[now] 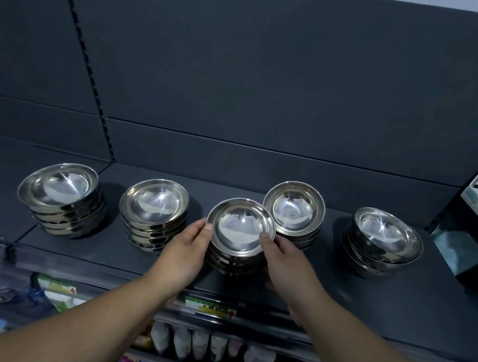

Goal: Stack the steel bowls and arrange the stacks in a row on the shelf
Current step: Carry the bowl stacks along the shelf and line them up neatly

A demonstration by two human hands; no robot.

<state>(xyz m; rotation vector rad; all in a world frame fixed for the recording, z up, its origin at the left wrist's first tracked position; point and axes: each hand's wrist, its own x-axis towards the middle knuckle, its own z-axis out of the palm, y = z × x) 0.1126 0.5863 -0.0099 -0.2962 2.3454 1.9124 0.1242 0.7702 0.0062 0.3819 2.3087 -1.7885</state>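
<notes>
A person's left hand [185, 246] and right hand [282, 257] clasp the middle stack [240, 234] of steel bowls from either side near the front edge of the dark shelf [396, 303], each grip closed round the stack's wall with a thumb laid on the top bowl's rim. Five stacks stand on the shelf: the left stack [60, 199], the second stack [154, 210], the held one, a fourth stack [294, 211] just behind it to the right, and the right stack [382, 242] well apart. The bowls in each cannot be counted with certainty. The polished steel looks stiff and slippery, light singly but probably weighty when nested; a two-sided hold low on the stack, under the flared rims, seems safest. With the fourth stack farther back than the others, the row appears unfinished.
</notes>
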